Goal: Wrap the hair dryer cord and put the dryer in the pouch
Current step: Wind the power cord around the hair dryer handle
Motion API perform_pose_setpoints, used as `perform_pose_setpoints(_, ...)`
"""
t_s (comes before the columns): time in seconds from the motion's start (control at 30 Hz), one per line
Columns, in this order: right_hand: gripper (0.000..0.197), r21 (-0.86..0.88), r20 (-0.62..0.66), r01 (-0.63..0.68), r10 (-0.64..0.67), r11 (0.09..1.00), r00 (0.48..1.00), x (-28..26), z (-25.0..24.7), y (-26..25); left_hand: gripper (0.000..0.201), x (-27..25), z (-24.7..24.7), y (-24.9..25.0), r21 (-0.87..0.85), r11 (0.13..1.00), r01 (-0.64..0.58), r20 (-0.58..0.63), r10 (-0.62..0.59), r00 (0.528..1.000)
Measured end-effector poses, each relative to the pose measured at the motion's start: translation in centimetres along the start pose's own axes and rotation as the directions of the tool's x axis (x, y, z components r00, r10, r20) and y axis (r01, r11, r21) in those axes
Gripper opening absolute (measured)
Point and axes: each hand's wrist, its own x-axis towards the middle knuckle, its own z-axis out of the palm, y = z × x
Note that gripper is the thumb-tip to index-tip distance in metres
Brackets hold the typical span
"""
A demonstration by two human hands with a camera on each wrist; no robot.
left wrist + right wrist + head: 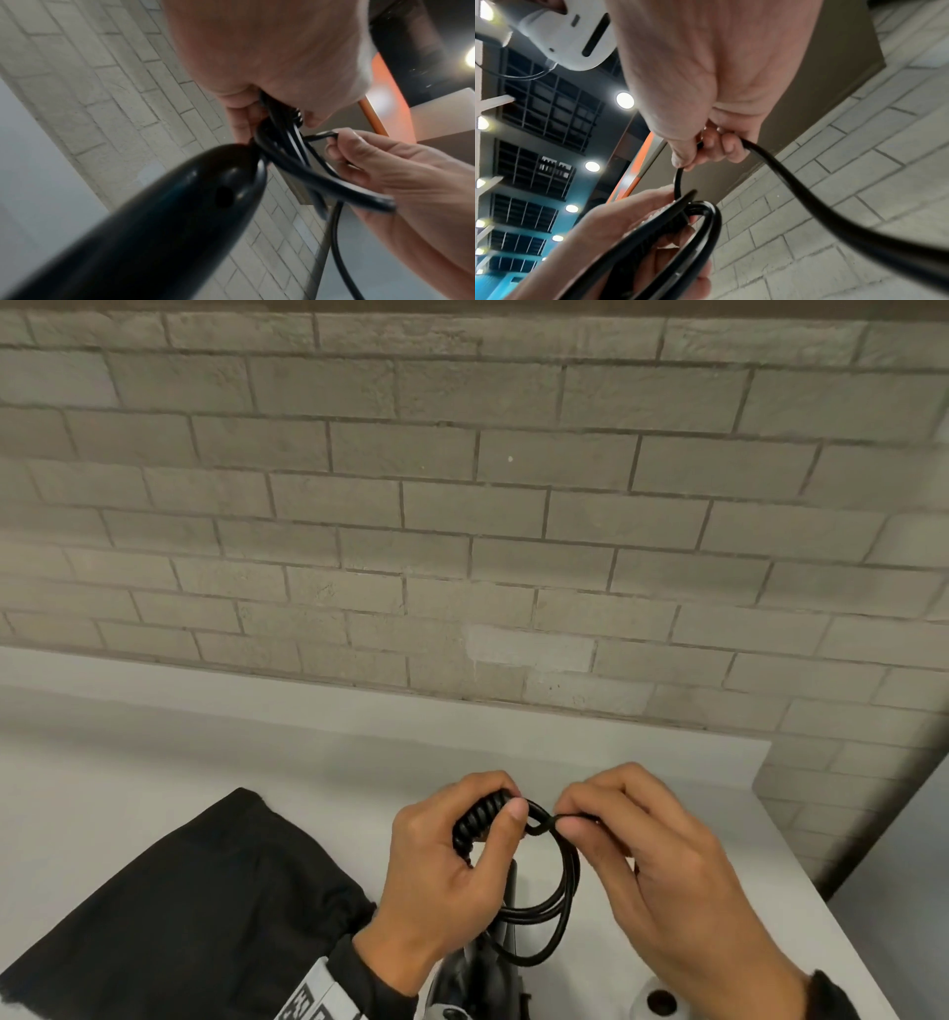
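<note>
The black hair dryer (482, 973) stands low in the head view between my wrists, mostly hidden; its glossy handle (154, 223) fills the left wrist view. My left hand (500, 806) grips the ribbed end of the cord (480, 816) together with the gathered loops (562, 891) that hang below it. My right hand (567, 816) pinches a strand of the cord (808, 192) just right of the left thumb, thumb against fingers (727, 148). The black fabric pouch (179, 906) lies flat on the table to the left, apart from both hands.
The white table (257, 752) runs back to a grey brick wall (462, 531). Its right edge (832, 916) slants close past my right hand. A small white round object (657, 999) sits at the bottom edge near my right wrist.
</note>
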Motion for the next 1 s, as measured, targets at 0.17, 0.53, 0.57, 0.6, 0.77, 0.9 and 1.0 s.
perform_pose_setpoints(0.17,0.009,0.189,-0.039,-0.067,0.075,0.980,0.996,1.2,-0.3,0.3,0.028,-0.1,-0.2,0.5,-0.068,0.996,-0.053,0.082,0.058,0.995)
perform_pose_setpoints(0.53,0.005,0.661,0.039,-0.394,0.496,0.638,0.867,1.2,2.0,-0.1,0.009,-0.5,0.3,0.2,-0.122,0.989,-0.085,0.063,0.094,0.994)
perform_pose_setpoints(0.57,0.005,0.697,0.035,-0.394,0.521,0.599,0.853,1.1,2.3,-0.2,0.008,-0.5,0.4,0.2,-0.126,0.987,-0.096,0.052,0.103,0.993)
perform_pose_setpoints(0.6,0.006,0.727,0.034,-0.392,0.541,0.564,0.840,0.9,2.6,-0.2,0.008,-0.5,0.6,0.3,-0.128,0.986,-0.103,0.039,0.108,0.993)
perform_pose_setpoints(0.77,0.009,0.762,0.086,-0.443,0.604,0.473,0.792,0.3,3.4,-0.5,0.008,-0.6,0.6,0.4,-0.125,0.988,-0.088,-0.031,0.084,0.996)
perform_pose_setpoints(0.9,0.021,0.767,0.116,-0.446,0.585,0.461,0.803,-0.9,3.8,-0.4,0.021,-0.7,0.7,0.6,-0.136,0.988,-0.069,-0.071,0.060,0.996)
perform_pose_setpoints(1.0,0.044,0.740,0.158,-0.430,0.489,0.516,0.858,-2.1,4.2,-0.4,0.019,-0.8,0.7,0.4,-0.104,0.993,-0.056,-0.121,0.043,0.992)
